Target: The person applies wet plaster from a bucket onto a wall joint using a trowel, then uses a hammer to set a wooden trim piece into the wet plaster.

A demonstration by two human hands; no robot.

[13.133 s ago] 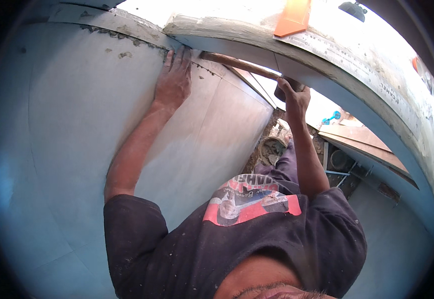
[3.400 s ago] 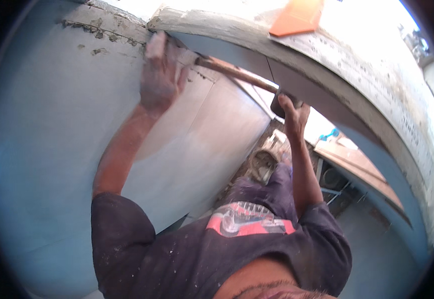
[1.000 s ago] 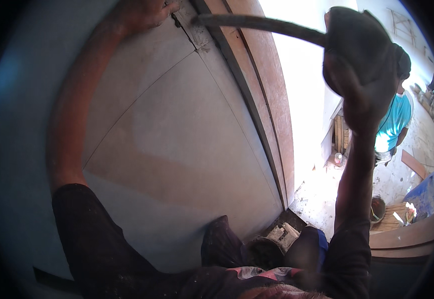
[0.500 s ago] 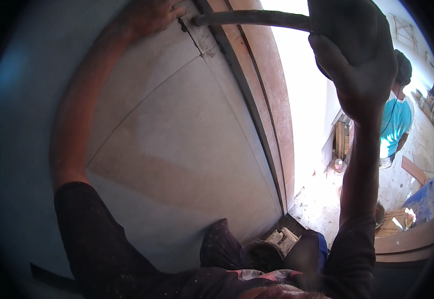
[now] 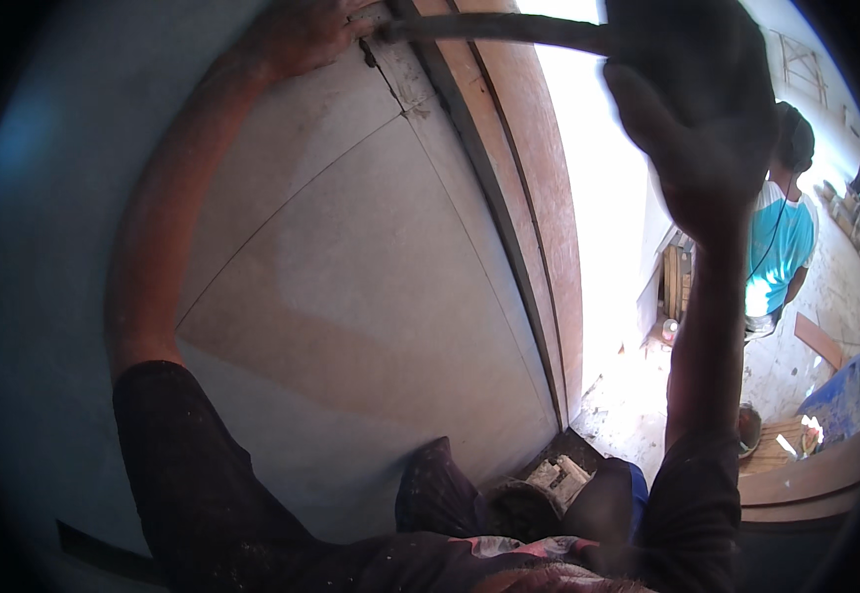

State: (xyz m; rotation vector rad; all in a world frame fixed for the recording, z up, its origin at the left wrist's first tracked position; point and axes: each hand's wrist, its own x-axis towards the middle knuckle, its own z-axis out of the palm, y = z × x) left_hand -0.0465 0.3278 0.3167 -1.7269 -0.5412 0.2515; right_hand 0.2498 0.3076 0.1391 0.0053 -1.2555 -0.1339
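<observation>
My right hand [image 5: 697, 148] is raised at the upper right, closed around the thick dark end of a tool. The tool's long dark rod [image 5: 509, 28] stretches left, its blurred tip beside a narrow tile strip [image 5: 405, 79] near the door frame. What is the hand and what is the tool's end is hard to separate in shadow. My left hand [image 5: 311, 35] reaches up to the large-tiled wall [image 5: 351, 267], its fingers apart against the surface near the rod's tip. The top edge cuts off part of it. A dark, rough gap [image 5: 369, 57] runs just below those fingers.
A wooden door frame [image 5: 539, 178] borders the tiles, with a bright opening beyond. A person in a turquoise shirt [image 5: 781, 237] is past it. A blue bucket [image 5: 845, 395] and wood pieces [image 5: 781, 445] lie at the right. Rubble [image 5: 554, 479] sits near my legs.
The rod and my right hand have shifted slightly up and left, and the rod's tip is now blurred. My left hand stays at nearly the same place on the wall.
</observation>
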